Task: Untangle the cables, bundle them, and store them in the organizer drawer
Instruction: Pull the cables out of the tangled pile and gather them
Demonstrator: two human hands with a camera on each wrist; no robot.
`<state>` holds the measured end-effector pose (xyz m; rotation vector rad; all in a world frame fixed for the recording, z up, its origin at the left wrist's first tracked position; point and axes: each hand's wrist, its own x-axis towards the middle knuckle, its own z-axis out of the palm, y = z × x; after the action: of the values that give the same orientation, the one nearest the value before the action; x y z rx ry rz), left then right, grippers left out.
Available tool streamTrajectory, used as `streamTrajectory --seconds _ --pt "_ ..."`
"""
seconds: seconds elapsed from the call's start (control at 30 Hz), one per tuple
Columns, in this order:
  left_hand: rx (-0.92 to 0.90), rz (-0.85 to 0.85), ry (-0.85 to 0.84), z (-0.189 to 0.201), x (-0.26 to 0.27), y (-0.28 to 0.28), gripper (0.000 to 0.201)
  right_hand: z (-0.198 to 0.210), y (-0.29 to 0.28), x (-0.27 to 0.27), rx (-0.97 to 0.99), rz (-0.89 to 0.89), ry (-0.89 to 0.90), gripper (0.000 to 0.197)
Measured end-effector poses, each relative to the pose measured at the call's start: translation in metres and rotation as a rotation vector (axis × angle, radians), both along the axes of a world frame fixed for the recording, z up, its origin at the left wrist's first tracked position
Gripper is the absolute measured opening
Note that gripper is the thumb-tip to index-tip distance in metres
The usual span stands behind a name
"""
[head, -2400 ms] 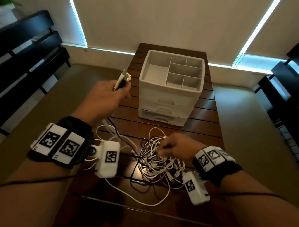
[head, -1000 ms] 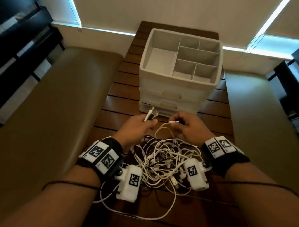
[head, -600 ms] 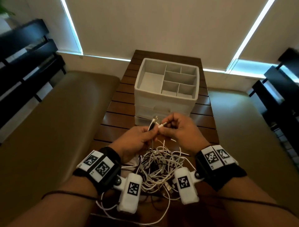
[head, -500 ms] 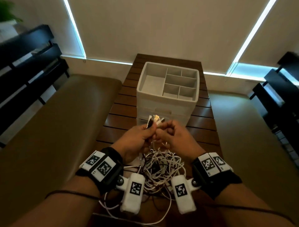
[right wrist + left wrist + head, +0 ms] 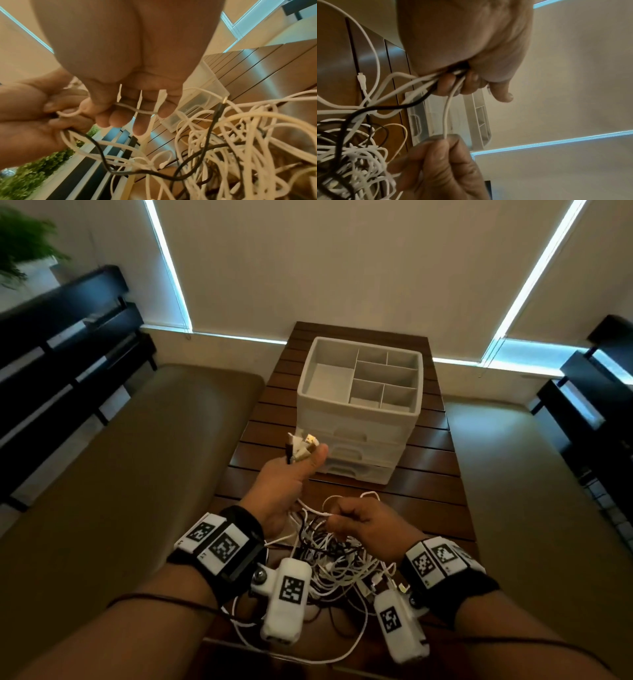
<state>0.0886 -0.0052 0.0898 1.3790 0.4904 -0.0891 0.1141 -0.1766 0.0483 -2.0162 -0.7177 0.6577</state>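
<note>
A tangle of white and black cables [image 5: 342,563] lies on the wooden table [image 5: 428,474] in front of me. My left hand [image 5: 301,463] is raised above it and grips a bunch of cable ends [image 5: 301,445], plugs sticking up; the wrist view shows its fingers [image 5: 450,83] curled round several white cords and one black one. My right hand [image 5: 334,517] is lower, just over the tangle, and pinches one white cable [image 5: 445,115] that runs up to the left hand. Thin white strips [image 5: 140,97] stick out between its fingers [image 5: 120,119]. The white organizer [image 5: 359,405] stands beyond, its drawers closed.
The organizer's top tray [image 5: 329,378] has several empty compartments. Tan cushioned benches [image 5: 137,457] flank the narrow table on both sides. Dark slatted furniture [image 5: 68,337] stands at the far left and right, and a plant [image 5: 24,244] sits in the top left corner.
My right hand has left the plug ends and dropped back toward the tangle, sliding along one white cable. My left hand still holds the bunch of plugs, a little higher.
</note>
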Motion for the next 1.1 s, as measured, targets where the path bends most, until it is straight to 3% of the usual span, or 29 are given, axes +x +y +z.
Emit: streamTrajectory --seconds 0.13,0.2,0.23,0.27,0.3,0.37,0.4,0.43,0.5,0.6,0.63,0.73,0.83,1.0,1.1 --pt "-0.243 0.11 -0.04 0.007 0.005 0.012 0.015 -0.01 -0.018 0.011 -0.177 -0.036 -0.055 0.02" --pt "-0.382 0.08 -0.065 0.013 0.003 0.022 0.033 -0.012 -0.027 0.015 -0.233 -0.076 -0.06 0.021" --pt "-0.339 0.049 -0.056 0.017 0.002 0.028 0.041 -0.012 -0.03 0.018 -0.255 -0.089 -0.065 0.022" --pt "-0.157 0.002 -0.047 0.019 0.002 0.033 0.046 -0.01 -0.031 0.02 -0.281 -0.097 -0.088 0.021" --pt "0.145 -0.091 -0.052 0.021 0.002 0.039 0.046 -0.006 -0.031 0.024 -0.328 -0.103 -0.138 0.019" --pt "0.875 -0.32 -0.05 0.021 0.004 0.048 0.032 0.001 -0.026 0.03 -0.481 -0.113 -0.345 0.017" --pt "1.099 -0.411 -0.047 0.023 0.005 0.048 0.02 0.005 -0.022 0.031 -0.555 -0.118 -0.463 0.017" --pt "1.211 -0.447 -0.057 0.026 0.005 0.045 0.011 0.012 -0.016 0.031 -0.581 -0.116 -0.538 0.017" --pt "1.154 -0.447 -0.116 0.025 0.004 0.032 0.007 0.027 -0.004 0.028 -0.491 -0.08 -0.545 0.017" --pt "0.718 -0.404 -0.171 0.019 0.004 0.005 0.019 0.047 0.012 0.025 -0.239 -0.077 -0.407 0.015" --pt "0.668 -0.4 -0.164 0.019 0.005 0.0 0.021 0.05 0.014 0.025 -0.185 -0.079 -0.371 0.015" --pt "0.832 -0.38 -0.124 0.019 0.013 0.004 0.025 0.046 0.008 0.026 -0.105 -0.052 -0.2 0.008" --pt "1.01 -0.211 -0.09 0.026 0.021 0.029 0.015 0.028 -0.015 0.03 -0.2 -0.074 -0.063 0.011" --pt "1.312 -0.252 0.103 0.027 0.013 0.053 0.017 0.013 -0.025 0.036 -0.497 -0.133 -0.311 0.007" --pt "1.259 -0.307 -0.018 0.027 0.006 0.029 0.014 0.024 -0.006 0.033 -0.427 -0.063 -0.307 0.008"
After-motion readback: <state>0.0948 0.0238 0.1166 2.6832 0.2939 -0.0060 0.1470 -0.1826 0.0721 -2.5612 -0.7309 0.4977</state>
